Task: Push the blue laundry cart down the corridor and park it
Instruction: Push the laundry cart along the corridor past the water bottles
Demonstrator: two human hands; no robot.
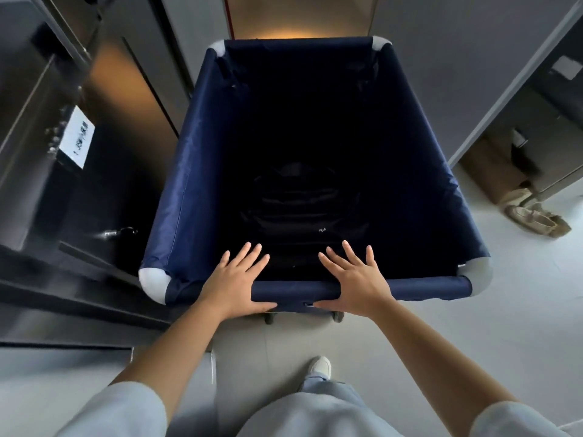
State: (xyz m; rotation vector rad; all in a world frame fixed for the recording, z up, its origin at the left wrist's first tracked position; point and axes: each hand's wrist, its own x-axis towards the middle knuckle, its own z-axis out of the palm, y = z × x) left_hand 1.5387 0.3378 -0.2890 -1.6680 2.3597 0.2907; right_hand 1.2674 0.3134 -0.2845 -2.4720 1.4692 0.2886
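Observation:
The blue laundry cart (pixel 176 197) fills the middle of the head view: a deep navy fabric bin with grey plastic corners. A dark bag lies at its bottom. My left hand (pixel 235 279) rests on the near rim left of centre, fingers spread over the edge and thumb under the bar. My right hand (pixel 356 275) rests the same way on the rim right of centre. Both palms press against the near bar; the fingers are not curled around it. Two small castors show below the near edge.
A dark metal cabinet (pixel 63 184) with a white label stands close along the cart's left side. A grey wall and door frame (pixel 504 105) run on the right, with a cardboard box and pale shoes (pixel 533 216) on the floor. A lit doorway lies straight ahead.

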